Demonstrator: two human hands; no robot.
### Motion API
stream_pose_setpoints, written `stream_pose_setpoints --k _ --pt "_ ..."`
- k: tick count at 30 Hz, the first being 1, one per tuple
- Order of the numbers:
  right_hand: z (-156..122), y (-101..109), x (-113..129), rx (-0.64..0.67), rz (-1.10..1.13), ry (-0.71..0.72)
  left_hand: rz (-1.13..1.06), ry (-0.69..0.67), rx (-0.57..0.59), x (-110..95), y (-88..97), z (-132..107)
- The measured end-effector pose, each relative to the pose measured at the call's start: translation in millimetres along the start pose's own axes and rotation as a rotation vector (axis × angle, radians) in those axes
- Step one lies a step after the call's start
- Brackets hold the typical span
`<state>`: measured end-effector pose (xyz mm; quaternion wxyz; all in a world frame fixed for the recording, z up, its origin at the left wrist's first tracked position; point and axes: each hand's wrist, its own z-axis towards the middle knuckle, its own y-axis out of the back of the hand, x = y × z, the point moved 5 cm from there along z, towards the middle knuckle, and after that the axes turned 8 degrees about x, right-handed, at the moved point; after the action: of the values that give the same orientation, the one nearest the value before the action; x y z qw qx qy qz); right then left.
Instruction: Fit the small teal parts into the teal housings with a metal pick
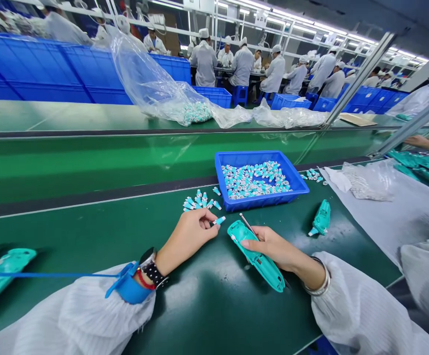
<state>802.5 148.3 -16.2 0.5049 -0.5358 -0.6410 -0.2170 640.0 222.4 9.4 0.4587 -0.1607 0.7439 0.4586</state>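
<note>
One left hand [191,232], pinching one teal-and-white part [219,221]; one right hand [275,246], curled round one teal shell [261,266] and one thin rod [247,223] (all above the bench [199,305]); one blue tray [266,201].

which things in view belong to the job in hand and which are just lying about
In use, it seems:
- shell and rod, in the right grip
- tip, in the left grip
- tray of similar tips
- loose tips left of it

Probably just lying about:
- crumpled film on the far ledge
- tan board right of that
- crates behind
</note>
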Motion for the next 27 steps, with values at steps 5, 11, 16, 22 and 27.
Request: stream_pose_setpoints --k 5,11,16,22,27 --pt "-2 -12 5 0.087 -0.165 0.05 -0.412 0.06 0.202 0 -14.0 -11" --pt "-5 -15 9 0.133 -0.319 0.015 -0.419 -0.013 0.514 -9 -24.9 -19" --pt "-9 -14 14 0.12 -0.355 0.02 -0.645 0.162 0.364 1 -12.6 -17" --pt "-12 -18 12 0.163 -0.384 0.022 -0.647 0.099 0.369 1 -16.9 -17" --pt "-15 -19 13 0.172 -0.364 0.015 -0.509 0.033 0.397 0 -18.9 -19"
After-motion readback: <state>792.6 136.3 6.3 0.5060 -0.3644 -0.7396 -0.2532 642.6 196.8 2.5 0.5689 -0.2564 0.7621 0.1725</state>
